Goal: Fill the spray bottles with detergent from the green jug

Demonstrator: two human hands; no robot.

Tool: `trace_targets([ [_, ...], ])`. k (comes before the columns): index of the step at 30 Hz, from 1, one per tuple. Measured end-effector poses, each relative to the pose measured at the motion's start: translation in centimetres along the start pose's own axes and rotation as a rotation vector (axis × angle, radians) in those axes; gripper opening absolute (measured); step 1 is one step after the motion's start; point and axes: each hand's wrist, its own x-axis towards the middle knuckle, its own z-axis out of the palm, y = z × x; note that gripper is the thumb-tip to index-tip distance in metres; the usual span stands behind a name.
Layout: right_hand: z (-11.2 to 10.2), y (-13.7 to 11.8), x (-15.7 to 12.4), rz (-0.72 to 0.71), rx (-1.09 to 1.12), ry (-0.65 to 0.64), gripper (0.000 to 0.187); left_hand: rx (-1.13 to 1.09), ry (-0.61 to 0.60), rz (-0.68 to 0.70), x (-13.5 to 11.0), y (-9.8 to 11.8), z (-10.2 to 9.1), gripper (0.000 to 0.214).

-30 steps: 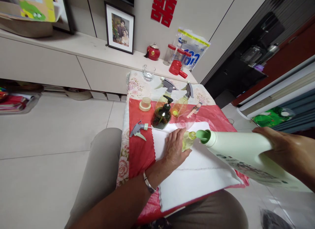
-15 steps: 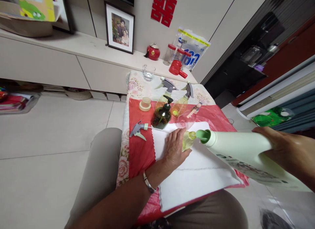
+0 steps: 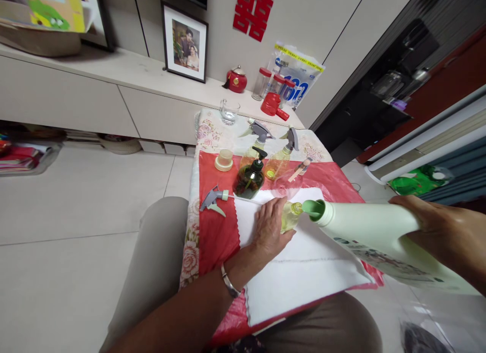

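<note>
My left hand (image 3: 270, 229) is closed around a small yellowish clear bottle (image 3: 290, 217) whose open neck faces up, on a white cloth (image 3: 304, 277). My right hand (image 3: 436, 224) grips the handle of a big pale green jug (image 3: 374, 219), tipped on its side with its green spout at the bottle's mouth. A grey trigger spray head (image 3: 213, 199) lies left of my left hand, its thin tube reaching toward that hand. Behind the bottle stand a dark green pump bottle (image 3: 249, 180), a round clear pink bottle (image 3: 287, 184) and two yellow-tinted spray bottles (image 3: 279, 162).
A pale cap (image 3: 224, 161) stands on the red sheet (image 3: 216, 236) covering the table. Farther back is a glass mug (image 3: 230, 112). The ledge behind holds a red pot (image 3: 236, 81), red-lidded jars (image 3: 261, 84), a red scoop-like item (image 3: 271, 105) and a framed photo (image 3: 185, 43).
</note>
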Motion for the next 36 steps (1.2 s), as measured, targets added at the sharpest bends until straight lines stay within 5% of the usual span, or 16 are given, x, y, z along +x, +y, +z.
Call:
trace_targets([
  [36,0.27,0.33,0.33,-0.010,0.016,0.026,0.058,0.007,0.001,0.007,-0.04,-0.08,0.05,0.082],
])
